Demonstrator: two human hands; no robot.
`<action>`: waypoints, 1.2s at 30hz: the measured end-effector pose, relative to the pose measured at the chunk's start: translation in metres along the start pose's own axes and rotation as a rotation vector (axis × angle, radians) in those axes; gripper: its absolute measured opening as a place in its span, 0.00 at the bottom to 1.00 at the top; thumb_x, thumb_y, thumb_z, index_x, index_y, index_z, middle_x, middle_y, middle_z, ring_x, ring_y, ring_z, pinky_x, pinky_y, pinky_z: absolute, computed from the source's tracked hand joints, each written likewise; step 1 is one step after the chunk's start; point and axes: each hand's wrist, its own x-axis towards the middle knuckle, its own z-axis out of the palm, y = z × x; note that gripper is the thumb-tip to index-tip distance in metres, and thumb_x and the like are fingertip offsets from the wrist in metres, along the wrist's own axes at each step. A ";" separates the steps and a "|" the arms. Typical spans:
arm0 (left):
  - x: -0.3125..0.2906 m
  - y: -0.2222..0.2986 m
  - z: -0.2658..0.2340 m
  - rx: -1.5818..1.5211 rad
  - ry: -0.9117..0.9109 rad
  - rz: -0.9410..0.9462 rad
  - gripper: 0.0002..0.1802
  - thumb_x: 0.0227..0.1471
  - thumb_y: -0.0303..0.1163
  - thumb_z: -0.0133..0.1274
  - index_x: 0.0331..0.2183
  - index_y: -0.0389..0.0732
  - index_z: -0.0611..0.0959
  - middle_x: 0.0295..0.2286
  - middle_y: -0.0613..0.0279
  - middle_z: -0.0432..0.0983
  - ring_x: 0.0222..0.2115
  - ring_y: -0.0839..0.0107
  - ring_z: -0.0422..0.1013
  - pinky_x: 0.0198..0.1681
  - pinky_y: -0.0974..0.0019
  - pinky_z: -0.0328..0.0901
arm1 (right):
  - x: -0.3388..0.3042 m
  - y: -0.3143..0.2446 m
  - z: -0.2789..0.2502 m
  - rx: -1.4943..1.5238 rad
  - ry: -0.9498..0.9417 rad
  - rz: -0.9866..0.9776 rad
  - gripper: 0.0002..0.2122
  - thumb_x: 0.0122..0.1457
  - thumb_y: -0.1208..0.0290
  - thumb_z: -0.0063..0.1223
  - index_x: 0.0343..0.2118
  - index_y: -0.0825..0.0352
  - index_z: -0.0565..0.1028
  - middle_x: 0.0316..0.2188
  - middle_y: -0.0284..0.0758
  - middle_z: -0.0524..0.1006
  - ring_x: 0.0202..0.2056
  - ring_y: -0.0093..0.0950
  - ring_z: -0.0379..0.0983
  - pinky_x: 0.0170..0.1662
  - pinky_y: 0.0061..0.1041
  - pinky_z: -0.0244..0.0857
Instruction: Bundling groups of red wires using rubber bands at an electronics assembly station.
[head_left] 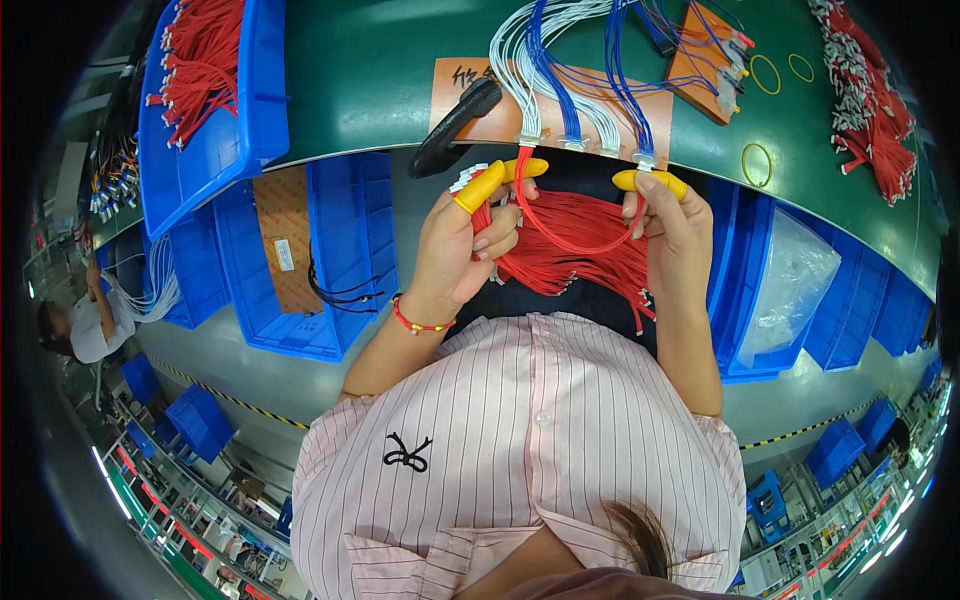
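Note:
My left hand (465, 235), with yellow finger cots, is closed round several red wire cables (482, 215) with white connectors, and its fingertips meet a red cable's end at a white connector (528, 138). From there the red cable (580, 247) loops down and across to my right hand (680, 225). That hand, also with a yellow cot, pinches the cable's other end just below another connector (645, 158). White wires (515, 60) and blue wires (553, 75) run from the row of connectors onto the table. A heap of red cables (580, 235) lies below my hands.
An orange board (465, 90) sits at the green table's (360, 80) edge, a black-handled tool (455, 125) across its left side. A blue bin (265, 130) of red cables stands left. More red cables (870, 110) and yellow rubber bands (757, 165) lie right. Blue bins (350, 250) stand below.

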 end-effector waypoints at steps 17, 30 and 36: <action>0.011 0.007 0.014 0.253 0.007 0.083 0.21 0.65 0.35 0.36 0.44 0.25 0.73 0.28 0.62 0.73 0.12 0.88 0.51 0.14 0.81 0.46 | 0.007 0.005 -0.016 0.081 -0.140 0.060 0.13 0.63 0.69 0.45 0.39 0.74 0.77 0.30 0.37 0.78 0.33 0.22 0.72 0.40 0.20 0.65; 0.026 -0.008 0.011 0.328 -0.008 0.225 0.15 0.63 0.33 0.41 0.37 0.32 0.79 0.25 0.65 0.73 0.20 0.81 0.64 0.23 0.75 0.59 | 0.023 0.053 0.021 -1.348 -0.378 -0.653 0.07 0.48 0.72 0.56 0.27 0.71 0.76 0.30 0.43 0.73 0.38 0.42 0.68 0.41 0.39 0.60; -0.006 -0.013 0.027 0.108 -0.134 -0.051 0.17 0.64 0.37 0.39 0.30 0.34 0.74 0.12 0.65 0.62 0.12 0.77 0.58 0.18 0.70 0.56 | 0.019 0.056 0.016 -1.024 -0.275 -0.687 0.07 0.50 0.75 0.57 0.31 0.70 0.74 0.29 0.43 0.71 0.35 0.42 0.68 0.39 0.38 0.59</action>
